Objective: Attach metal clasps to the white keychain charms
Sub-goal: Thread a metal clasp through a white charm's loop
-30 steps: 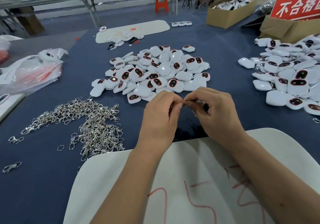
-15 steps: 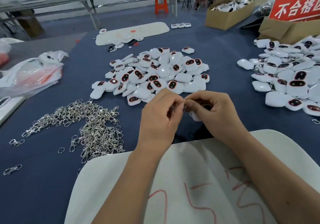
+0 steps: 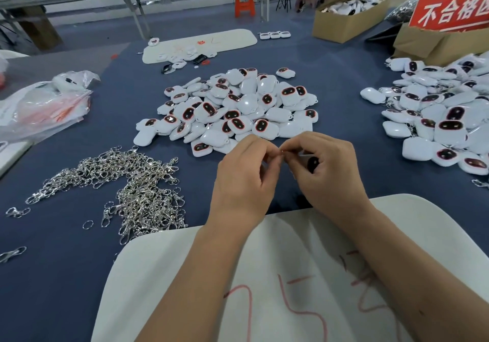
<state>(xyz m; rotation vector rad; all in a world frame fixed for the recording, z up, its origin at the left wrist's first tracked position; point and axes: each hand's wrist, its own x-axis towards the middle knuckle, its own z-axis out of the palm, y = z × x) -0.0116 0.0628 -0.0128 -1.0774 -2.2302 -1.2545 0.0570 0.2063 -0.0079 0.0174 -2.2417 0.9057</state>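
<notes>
**Hands meet over a charm at the assembly table**

Both hands worked fingertip to fingertip above the blue table [image 3: 79,275]: the left hand [image 3: 244,180] pinched a small metal clasp [image 3: 282,151], while the right hand [image 3: 326,172] curled round a white charm [image 3: 312,162]. A heap of loose charms [image 3: 232,109] lay just beyond, more clasps [image 3: 137,185] piled at near left, and another charm pile [image 3: 444,119] at right.

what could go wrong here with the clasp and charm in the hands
1. The left hand and right hand pinch a tiny metal piece at the fingertips above the blue table; a slip could drop it, perhaps into the charm pile.
2. The charm sits mostly hidden in the right hand, so a misaligned clasp may go unnoticed.
</notes>
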